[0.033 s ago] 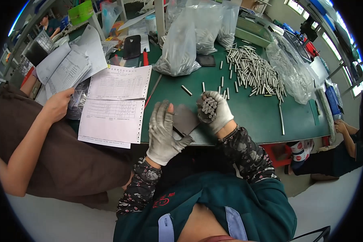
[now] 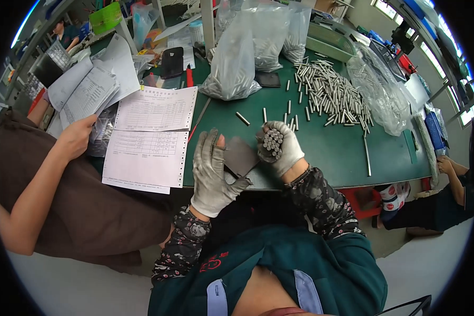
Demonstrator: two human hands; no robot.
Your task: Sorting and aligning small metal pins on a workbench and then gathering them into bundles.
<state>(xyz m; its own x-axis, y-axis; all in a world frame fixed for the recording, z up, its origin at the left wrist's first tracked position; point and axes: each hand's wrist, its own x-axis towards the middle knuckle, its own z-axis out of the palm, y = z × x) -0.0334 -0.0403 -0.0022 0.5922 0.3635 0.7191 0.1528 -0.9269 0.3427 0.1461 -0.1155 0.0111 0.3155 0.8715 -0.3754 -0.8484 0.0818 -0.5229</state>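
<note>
Head view: R hand grips bundle of metal pins, frame ctr.
Pins dull grey, round, slim, packed tight, ends facing cam; R fingers curled round them. L hand just L of ctr, fingers extended, thumb wide.

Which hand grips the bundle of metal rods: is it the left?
No, the right hand grips the bundle of metal rods, while the left hand is open, apart from it.

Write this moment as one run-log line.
left grip: open | right grip: closed around bundle of metal rods | green table: loose rods heaped
</note>
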